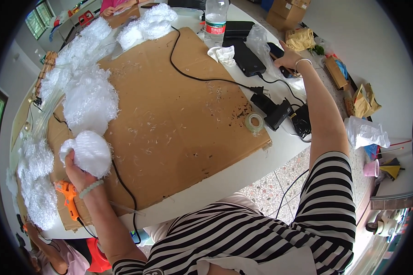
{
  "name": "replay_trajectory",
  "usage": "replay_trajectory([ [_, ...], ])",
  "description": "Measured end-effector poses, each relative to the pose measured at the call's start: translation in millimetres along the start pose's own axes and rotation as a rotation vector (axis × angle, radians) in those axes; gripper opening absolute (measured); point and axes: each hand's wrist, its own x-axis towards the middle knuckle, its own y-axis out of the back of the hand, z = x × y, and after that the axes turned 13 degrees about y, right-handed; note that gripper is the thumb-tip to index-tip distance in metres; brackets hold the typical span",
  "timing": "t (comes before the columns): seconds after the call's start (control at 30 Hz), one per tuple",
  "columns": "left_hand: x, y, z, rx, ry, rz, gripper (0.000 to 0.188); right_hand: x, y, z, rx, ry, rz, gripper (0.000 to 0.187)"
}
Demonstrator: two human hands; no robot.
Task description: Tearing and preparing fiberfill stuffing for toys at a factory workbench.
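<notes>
My left hand (78,172) is closed round the near-left edge of a rounded, flattened bundle of glossy white fibre (92,153), raised over the left side of a cardboard sheet (170,119). Just below that hand lies an orange hot glue gun (68,197) with a black cord. My right hand (288,57) reaches out to the far right of the table, its thumb and fingers round a dark flat thing that looks like a phone (275,51). Part of this thing is hidden by the fingers. Another small dark object (287,72) shows beneath the wrist.
Fluffy white fibre bundles (89,98) line the left side. On the right are a water bottle (215,25), crumpled tissue (223,55), a black adapter (248,59), a tape roll (254,123) and cables. Another person's hands (117,8) work at the far end; someone sits lower left (55,256).
</notes>
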Motion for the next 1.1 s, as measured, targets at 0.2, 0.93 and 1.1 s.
replay_trajectory([
  [0.2, -1.6, -3.9, -1.0, 0.007, -0.003, 0.036, 0.039, -5.1, 4.9, -7.4, 0.026, -0.019, 0.013, 0.099],
  [0.93, -9.5, -8.2, 1.1, 0.018, 0.01, -0.021, 0.04, -46.4, 81.8, -61.2, -0.319, 0.185, -0.083, 0.072],
  [1.1, -4.9, -11.4, -1.8, 0.003, 0.026, -0.021, 0.04, -55.7, 47.4, 9.4, -0.314, -0.035, -0.233, 0.098],
])
